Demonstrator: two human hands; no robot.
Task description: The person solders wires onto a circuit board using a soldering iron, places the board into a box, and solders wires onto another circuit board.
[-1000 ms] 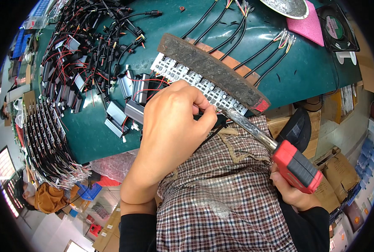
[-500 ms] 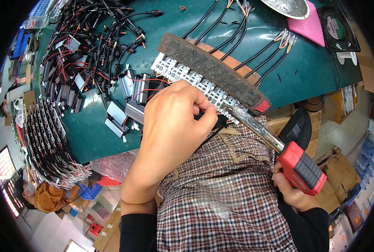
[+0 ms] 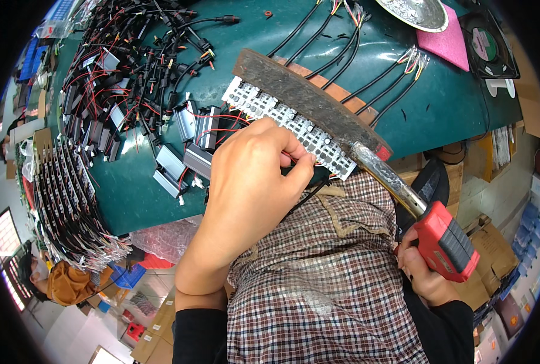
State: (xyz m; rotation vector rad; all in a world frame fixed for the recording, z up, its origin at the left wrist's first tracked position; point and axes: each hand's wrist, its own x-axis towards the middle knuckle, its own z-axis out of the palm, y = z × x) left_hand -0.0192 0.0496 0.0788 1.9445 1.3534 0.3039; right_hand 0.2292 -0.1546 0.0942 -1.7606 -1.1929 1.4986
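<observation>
A strip of white circuit boards (image 3: 282, 118) with small dark parts lies slantwise near the table's front edge. My left hand (image 3: 261, 170) is closed in a pinch at its near edge, on thin wires that the fingers mostly hide. In my right hand (image 3: 426, 273) is a soldering iron (image 3: 446, 241) with a red and black handle. Its thick metal barrel points up and left, the tip end near the boards' right end and by the dark bar. That long, worn bar (image 3: 309, 100) with a red end lies along the boards' far side, across several black cables (image 3: 336, 60).
Tangled black cables (image 3: 142, 54) and grey metal housings (image 3: 171, 164) with red wires cover the table's left. Wired strips (image 3: 63, 200) hang at the left edge. At the back right are a metal bowl (image 3: 424, 12), a pink foam sheet (image 3: 446, 42) and a fan (image 3: 488, 45).
The soldering iron has moved right and slightly up, its tip coming away from the boards' right end. My left hand keeps its pinch, almost still.
</observation>
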